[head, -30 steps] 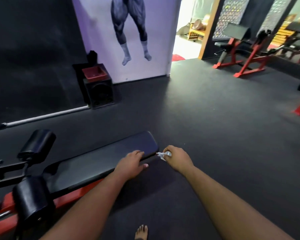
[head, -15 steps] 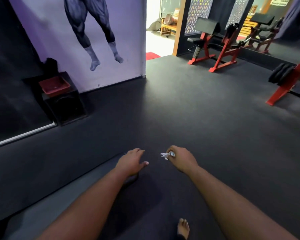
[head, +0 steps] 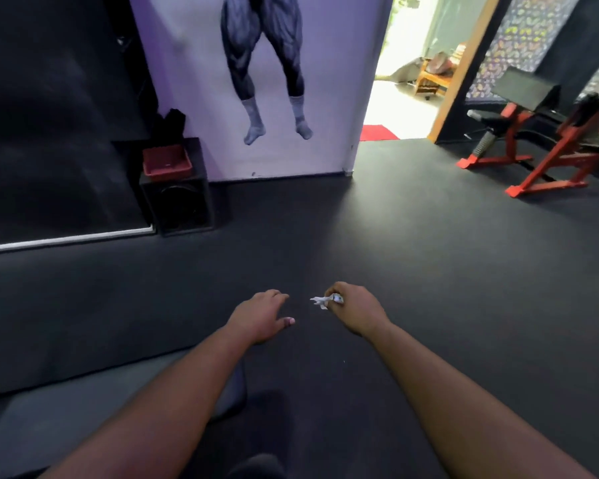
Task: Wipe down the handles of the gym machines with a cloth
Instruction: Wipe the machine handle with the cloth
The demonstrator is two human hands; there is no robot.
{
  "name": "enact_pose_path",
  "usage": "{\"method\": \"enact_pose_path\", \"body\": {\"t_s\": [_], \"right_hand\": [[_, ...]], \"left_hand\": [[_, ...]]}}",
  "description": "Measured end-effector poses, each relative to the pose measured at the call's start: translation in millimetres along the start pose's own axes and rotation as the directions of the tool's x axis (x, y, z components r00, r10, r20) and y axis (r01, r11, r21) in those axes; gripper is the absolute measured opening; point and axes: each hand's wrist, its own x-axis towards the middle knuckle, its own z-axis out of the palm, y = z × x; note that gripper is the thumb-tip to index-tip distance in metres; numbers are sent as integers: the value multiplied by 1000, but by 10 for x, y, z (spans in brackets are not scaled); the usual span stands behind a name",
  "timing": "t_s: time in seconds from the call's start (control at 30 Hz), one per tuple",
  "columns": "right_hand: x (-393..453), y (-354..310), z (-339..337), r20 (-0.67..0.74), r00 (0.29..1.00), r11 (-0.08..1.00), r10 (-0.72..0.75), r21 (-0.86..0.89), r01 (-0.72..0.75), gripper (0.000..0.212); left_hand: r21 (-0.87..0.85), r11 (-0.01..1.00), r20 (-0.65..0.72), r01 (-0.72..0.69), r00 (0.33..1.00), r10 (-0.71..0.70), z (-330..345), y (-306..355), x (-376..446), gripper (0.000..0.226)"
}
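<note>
My right hand [head: 355, 311] grips a small white cloth [head: 324, 300], a crumpled end of which sticks out to the left of my fist. My left hand [head: 261, 314] hovers beside it over the dark floor with relaxed fingers and holds nothing. A grey padded bench end [head: 230, 392] shows blurred under my left forearm. Red-framed gym machines [head: 533, 150] with black pads stand at the far right, well away from both hands.
A black speaker box [head: 179, 202] with a red tray [head: 166, 164] on top stands against the purple wall poster [head: 263, 81]. An open doorway [head: 402, 81] with a red mat [head: 377, 133] lies behind. Dark rubber floor [head: 395, 254] stretches ahead.
My view has swung off the black bench, which has slid down and out of sight at the lower left. My left hand has come off the bench pad. The right hand keeps hold of the cloth.
</note>
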Motion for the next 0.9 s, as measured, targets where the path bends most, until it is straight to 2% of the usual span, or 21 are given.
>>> {"method": "enact_pose_path", "body": {"t_s": [0.2, 0.47, 0.73, 0.9], "right_hand": [[1212, -27, -193, 34, 986, 983, -161, -83, 164, 14], [2751, -254, -317, 123, 959, 960, -255, -85, 266, 19], [4111, -658, -387, 132, 927, 937, -350, 47, 347, 7], [4973, -1168, -12, 223, 836, 865, -501, 154, 478, 8]], "left_hand": [[-26, 992, -38, 125, 991, -126, -228, -308, 907, 68], [-185, 950, -31, 252, 965, -262, -654, -907, 2135, 69], [-226, 909, -56, 350, 927, -370, -1131, -1476, 2885, 69], [-303, 826, -74, 475, 853, -517, -1193, -1958, 3097, 70]]}}
